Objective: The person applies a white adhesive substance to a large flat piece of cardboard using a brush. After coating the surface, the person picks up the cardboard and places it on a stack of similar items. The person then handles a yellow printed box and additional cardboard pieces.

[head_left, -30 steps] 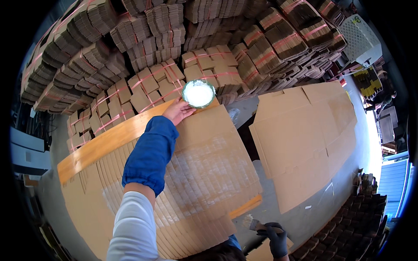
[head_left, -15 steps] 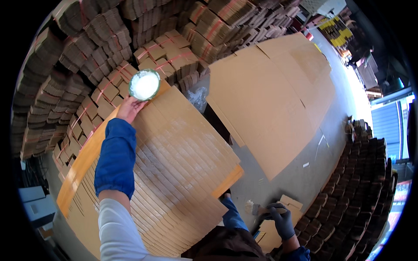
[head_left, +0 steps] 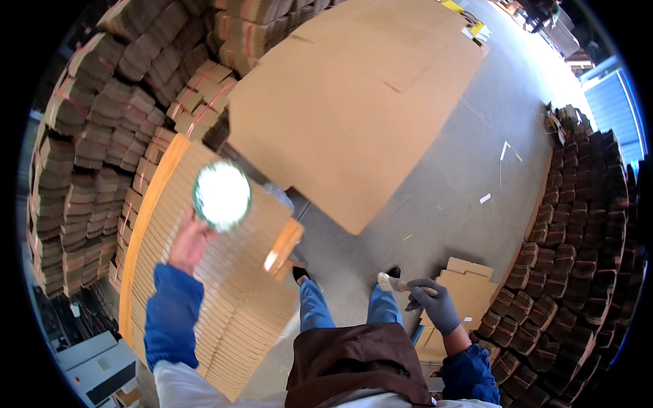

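1. Bundled cardboard stacks (head_left: 112,109), brown, bound with pink straps, piled high along the left and upper left.
2. Dark brown cardboard stacks (head_left: 558,268), in close rows along the right.
3. Floor (head_left: 469,204), smooth and grey.
4. White scrap (head_left: 485,198), small, lying on the floor near the right-hand stacks.
5. Flat carton pieces (head_left: 468,292), overlapping, just beside those stacks.
6. Pale boxy unit (head_left: 98,360), with a dark slot, lower left.
7. Blue ribbed panel (head_left: 615,105), upper right.

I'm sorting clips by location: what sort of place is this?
Probably a cardboard-box workshop or warehouse: there are strapped cardboard bundles, a large flat cardboard sheet and tightly packed brown stacks along the right.
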The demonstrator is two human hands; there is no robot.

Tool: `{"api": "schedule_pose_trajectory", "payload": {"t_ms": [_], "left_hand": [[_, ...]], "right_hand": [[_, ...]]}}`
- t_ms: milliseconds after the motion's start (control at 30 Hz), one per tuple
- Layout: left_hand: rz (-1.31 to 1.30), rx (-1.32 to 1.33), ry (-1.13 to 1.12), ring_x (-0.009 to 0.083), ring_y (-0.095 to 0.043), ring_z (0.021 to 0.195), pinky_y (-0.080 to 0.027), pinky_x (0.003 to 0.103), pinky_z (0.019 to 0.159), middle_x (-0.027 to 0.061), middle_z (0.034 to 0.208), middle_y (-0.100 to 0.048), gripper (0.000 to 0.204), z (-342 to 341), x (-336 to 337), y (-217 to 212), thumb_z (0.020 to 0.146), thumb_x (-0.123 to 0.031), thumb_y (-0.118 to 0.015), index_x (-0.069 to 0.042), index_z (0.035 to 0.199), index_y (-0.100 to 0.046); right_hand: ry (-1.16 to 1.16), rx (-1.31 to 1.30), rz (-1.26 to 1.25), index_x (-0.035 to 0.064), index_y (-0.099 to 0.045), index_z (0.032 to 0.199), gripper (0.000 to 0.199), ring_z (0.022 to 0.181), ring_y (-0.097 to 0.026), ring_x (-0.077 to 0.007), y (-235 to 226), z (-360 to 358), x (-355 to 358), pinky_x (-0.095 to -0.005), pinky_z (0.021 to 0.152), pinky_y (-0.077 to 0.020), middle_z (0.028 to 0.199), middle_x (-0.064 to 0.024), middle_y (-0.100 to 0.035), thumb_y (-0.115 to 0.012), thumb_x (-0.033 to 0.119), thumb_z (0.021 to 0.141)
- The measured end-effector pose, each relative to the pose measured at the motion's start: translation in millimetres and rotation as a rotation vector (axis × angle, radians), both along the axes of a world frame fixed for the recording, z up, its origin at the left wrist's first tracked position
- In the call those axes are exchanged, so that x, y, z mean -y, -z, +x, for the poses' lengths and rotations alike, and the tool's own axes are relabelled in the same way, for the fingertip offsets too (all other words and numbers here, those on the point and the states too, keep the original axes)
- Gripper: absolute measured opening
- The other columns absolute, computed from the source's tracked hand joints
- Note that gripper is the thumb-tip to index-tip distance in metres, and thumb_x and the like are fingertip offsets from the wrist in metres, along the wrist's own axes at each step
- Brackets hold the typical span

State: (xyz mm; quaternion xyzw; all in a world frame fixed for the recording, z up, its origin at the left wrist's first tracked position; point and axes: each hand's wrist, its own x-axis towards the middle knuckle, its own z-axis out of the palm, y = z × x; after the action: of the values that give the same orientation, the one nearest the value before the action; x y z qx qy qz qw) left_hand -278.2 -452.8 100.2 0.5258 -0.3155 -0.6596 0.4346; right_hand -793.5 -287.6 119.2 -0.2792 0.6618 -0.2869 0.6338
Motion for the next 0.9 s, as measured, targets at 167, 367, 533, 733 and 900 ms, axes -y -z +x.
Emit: {"api": "schedule_pose_trajectory", "payload": {"t_ms": [167, 367, 533, 733, 900], "left_hand": [[0.273, -0.192, 0.061, 0.0287, -0.050, 0.123, -0.047, 0.044, 0.100, 0.0126, 0.136, -0.046, 0.071, -171.4, -86.5, 7.4, 0.079, -0.001, -0.053, -0.005, 0.145, -0.027], [0.613, -0.462, 0.202, 0.0278, -0.045, 0.127, -0.043, 0.044, 0.102, 0.0123, 0.139, -0.042, 0.067, -354.9, -150.0, 88.4, 0.083, 0.005, -0.049, -0.009, 0.145, -0.025], [0.608, -0.478, 0.343, 0.0282, -0.047, 0.125, -0.043, 0.044, 0.102, 0.0133, 0.139, -0.040, 0.071, -454.3, -132.1, 156.9, 0.084, 0.002, -0.049, -0.010, 0.147, -0.020], [0.543, -0.340, 0.354, 0.0286, -0.049, 0.121, -0.043, 0.043, 0.101, 0.0142, 0.136, -0.042, 0.071, -524.5, -61.9, 242.3, 0.085, 0.002, -0.048, -0.013, 0.147, -0.016], [0.544, -0.238, 0.246, 0.0276, -0.051, 0.117, -0.044, 0.043, 0.101, 0.0136, 0.133, -0.044, 0.065, -552.2, -1.7, 309.0, 0.086, 0.000, -0.048, -0.013, 0.143, -0.022]], "right_hand": [[0.116, 0.064, -0.016, -0.0047, -0.061, 0.106, 0.028, 0.076, -0.066, -0.0201, 20.1, -107.1, -26.4, -0.0323, 0.070, -0.0567, 0.088, -0.0108, -0.061, -0.050, 0.019, 0.096], [0.405, 0.020, -0.008, -0.0054, -0.061, 0.108, 0.027, 0.077, -0.064, -0.0183, 43.2, -228.0, -88.5, -0.0315, 0.071, -0.0560, 0.086, -0.0098, -0.059, -0.049, 0.014, 0.096], [0.628, -0.124, 0.018, -0.0045, -0.060, 0.111, 0.023, 0.080, -0.064, -0.0177, 64.0, -276.6, -121.5, -0.0313, 0.074, -0.0562, 0.094, -0.0121, -0.062, -0.050, 0.006, 0.092], [0.966, -0.067, 0.068, -0.0041, -0.048, 0.125, 0.035, 0.083, -0.065, -0.0188, 106.8, -298.0, -140.2, -0.0341, 0.079, -0.0564, 0.101, -0.0138, -0.062, -0.052, 0.003, 0.091], [1.069, 0.225, 0.179, -0.0018, -0.050, 0.123, 0.032, 0.076, -0.063, -0.0156, 177.3, -322.1, -126.2, -0.0301, 0.072, -0.0565, 0.091, -0.0087, -0.061, -0.055, 0.010, 0.093]]}}
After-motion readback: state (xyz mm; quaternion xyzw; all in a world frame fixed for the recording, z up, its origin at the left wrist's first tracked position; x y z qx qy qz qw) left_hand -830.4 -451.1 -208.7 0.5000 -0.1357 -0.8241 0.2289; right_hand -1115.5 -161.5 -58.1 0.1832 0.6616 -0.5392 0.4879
